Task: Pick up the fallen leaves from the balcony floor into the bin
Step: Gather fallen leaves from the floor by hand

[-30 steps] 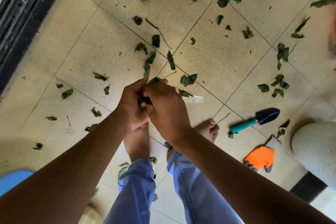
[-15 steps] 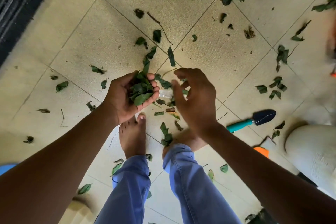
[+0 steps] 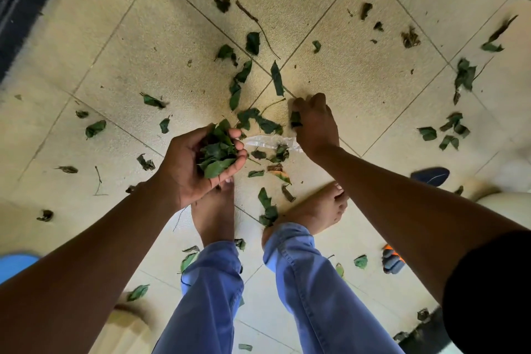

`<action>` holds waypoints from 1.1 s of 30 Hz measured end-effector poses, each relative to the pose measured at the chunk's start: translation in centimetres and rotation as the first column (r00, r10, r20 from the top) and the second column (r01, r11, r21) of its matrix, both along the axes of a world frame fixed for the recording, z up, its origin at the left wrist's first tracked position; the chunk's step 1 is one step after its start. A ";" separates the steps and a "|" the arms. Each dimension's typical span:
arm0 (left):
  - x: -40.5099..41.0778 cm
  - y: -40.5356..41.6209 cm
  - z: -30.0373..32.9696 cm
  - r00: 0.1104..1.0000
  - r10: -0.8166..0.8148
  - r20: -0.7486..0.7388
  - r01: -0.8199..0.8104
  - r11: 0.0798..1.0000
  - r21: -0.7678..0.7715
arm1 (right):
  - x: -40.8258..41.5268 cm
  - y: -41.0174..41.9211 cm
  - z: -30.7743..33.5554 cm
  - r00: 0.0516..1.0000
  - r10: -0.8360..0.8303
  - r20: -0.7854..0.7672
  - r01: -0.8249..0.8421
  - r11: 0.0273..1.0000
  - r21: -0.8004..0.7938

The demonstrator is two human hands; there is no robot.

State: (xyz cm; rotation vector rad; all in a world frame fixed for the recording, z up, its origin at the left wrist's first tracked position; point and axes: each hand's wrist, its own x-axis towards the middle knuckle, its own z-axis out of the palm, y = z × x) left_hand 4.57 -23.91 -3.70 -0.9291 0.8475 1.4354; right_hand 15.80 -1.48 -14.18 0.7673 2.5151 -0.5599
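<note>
Cupping a green bunch of leaves (image 3: 217,152) in my left hand (image 3: 198,164), palm up and fingers curled round it, I reach my right hand (image 3: 315,124) down to the tiled floor (image 3: 115,66) just past my feet, where its fingers pinch a single leaf (image 3: 295,119) at the floor. Taking the strip of clear plastic (image 3: 270,142) lying between my hands as the marker, I judge the job far from done: more leaves lie touching it and just beyond it (image 3: 258,121), a few sit on my side of it by my toes (image 3: 267,207), and many more are scattered well away from it on every side, left (image 3: 95,128), right (image 3: 451,129) and far beyond (image 3: 253,43), along with a thin twig (image 3: 257,23). Nothing I hold has reached the bin yet, and I cannot make out a bin for certain here; the blue shape (image 3: 15,267) at the near left edge is too cropped to name. A dark trowel blade (image 3: 429,176) lies to the right of the plastic, half hidden by my right forearm. What is left, as I judge it, is most of the gathering and then the carrying.
</note>
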 end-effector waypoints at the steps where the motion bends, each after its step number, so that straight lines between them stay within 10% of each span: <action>1: 0.1 -0.1 0.0 1.000 0.006 0.009 -0.006 1.000 -0.003 | -0.4 0.1 0.0 1.000 -0.007 -0.007 0.007 1.000 -0.017; 15: -1.9 0.0 -0.1 0.996 0.091 0.015 -0.091 0.996 0.001 | -7.9 1.4 1.6 0.953 -0.244 -0.177 0.213 0.961 -0.178; 33: -2.8 -0.6 0.1 0.992 0.126 0.014 -0.126 0.992 -0.018 | -8.6 -0.7 -0.5 0.992 0.030 -0.125 -0.027 0.999 0.028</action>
